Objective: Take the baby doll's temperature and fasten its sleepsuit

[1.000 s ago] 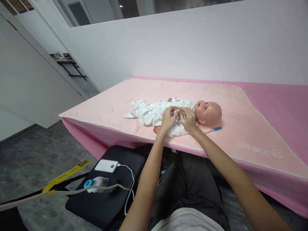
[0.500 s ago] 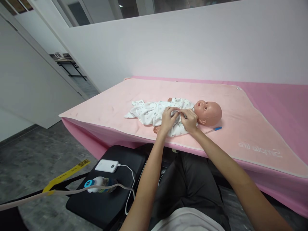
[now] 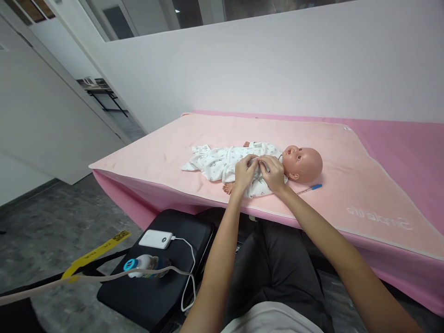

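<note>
A baby doll lies on its back on a pale pink blanket, its head to the right. It wears white printed baby clothes. Over the doll's chest, my left hand pinches at the front of the clothes. My right hand is closed beside it, its fingertips nearly meeting the left ones on the same fabric. Whatever fastening may lie between the fingertips is too small to make out. One small doll hand shows beside my left wrist. A blue-capped pen rests near the doll's head.
A darker pink cloth covers the table beneath the blanket. Left of my legs, a black chair holds a white power bank with a cable and a bottle. A white wall rises behind the table.
Both hands stay at the doll's chest, with only slight finger movement. The whole view has shifted slightly, so everything appears a little further right.
</note>
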Motion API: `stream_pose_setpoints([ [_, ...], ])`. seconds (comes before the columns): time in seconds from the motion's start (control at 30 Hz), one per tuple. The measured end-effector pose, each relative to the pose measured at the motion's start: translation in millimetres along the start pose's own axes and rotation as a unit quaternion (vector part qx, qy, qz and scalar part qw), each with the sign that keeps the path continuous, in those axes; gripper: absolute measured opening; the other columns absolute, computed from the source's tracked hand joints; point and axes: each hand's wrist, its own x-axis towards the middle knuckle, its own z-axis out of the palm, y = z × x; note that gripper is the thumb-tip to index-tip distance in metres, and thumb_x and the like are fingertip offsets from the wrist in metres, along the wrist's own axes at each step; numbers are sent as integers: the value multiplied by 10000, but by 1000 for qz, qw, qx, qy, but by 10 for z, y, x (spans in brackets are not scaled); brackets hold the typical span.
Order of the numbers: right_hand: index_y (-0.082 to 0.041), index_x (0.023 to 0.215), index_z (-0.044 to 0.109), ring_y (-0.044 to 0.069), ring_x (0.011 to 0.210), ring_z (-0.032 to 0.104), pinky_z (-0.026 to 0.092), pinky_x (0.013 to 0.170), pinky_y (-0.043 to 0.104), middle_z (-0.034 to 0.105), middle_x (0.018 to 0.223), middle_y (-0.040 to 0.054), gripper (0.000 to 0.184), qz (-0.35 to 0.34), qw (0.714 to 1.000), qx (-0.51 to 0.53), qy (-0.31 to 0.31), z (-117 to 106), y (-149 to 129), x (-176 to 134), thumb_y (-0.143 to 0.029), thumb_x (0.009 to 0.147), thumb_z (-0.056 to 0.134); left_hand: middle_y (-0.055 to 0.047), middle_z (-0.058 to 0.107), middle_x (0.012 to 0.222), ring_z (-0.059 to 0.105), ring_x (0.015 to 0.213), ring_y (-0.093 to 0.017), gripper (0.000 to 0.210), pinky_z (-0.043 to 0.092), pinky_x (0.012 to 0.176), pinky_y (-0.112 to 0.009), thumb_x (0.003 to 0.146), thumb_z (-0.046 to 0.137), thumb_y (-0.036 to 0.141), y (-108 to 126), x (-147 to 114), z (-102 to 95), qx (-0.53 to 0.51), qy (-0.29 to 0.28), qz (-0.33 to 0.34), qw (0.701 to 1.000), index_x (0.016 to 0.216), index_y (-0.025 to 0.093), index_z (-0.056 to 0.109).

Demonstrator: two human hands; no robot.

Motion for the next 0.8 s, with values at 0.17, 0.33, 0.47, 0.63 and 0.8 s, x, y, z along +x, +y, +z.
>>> stream_pose_setpoints([
  [0.17, -223, 889, 656, 194, 854, 641, 526, 788, 361, 701, 900, 56, 214, 9, 1000, 5, -4, 1, 7, -14, -161, 898, 451, -12, 663, 842, 595, 822, -159, 136, 456, 767, -273, 838, 500, 222, 7, 4, 16, 31, 10, -7, 999, 825, 192, 633],
  [0.33, -223, 859, 672, 187, 832, 647, 531, 767, 353, 709, 898, 50, 222, 11, 1000, -2, -8, -12, -5, -9, -168, 899, 461, -25, 600, 858, 571, 841, -157, 116, 451, 777, -279, 827, 530, 209, 9, -7, 9, 63, 33, 6, 997, 805, 195, 643],
  [0.47, -210, 851, 670, 179, 781, 656, 526, 715, 320, 713, 838, 50, 233, -11, 1000, -13, -8, -17, -9, -6, -166, 909, 448, -27, 579, 884, 567, 859, -150, 115, 459, 759, -265, 801, 531, 148, 17, -11, 2, 42, 50, 12, 998, 794, 190, 638],
  [0.63, -205, 930, 648, 183, 801, 661, 521, 718, 310, 706, 860, 60, 225, -3, 1000, -3, -23, -6, 14, -20, -176, 918, 425, -31, 635, 906, 586, 865, -159, 112, 470, 788, -278, 822, 508, 160, 18, 0, 0, 18, 27, 3, 999, 826, 187, 617],
  [0.8, -208, 904, 624, 188, 781, 653, 517, 710, 314, 695, 832, 57, 202, -12, 999, -33, 12, 2, 22, -29, -173, 916, 425, -22, 669, 921, 603, 891, -168, 132, 466, 817, -286, 856, 497, 197, -10, 9, 10, 12, -26, 18, 999, 866, 201, 629],
])
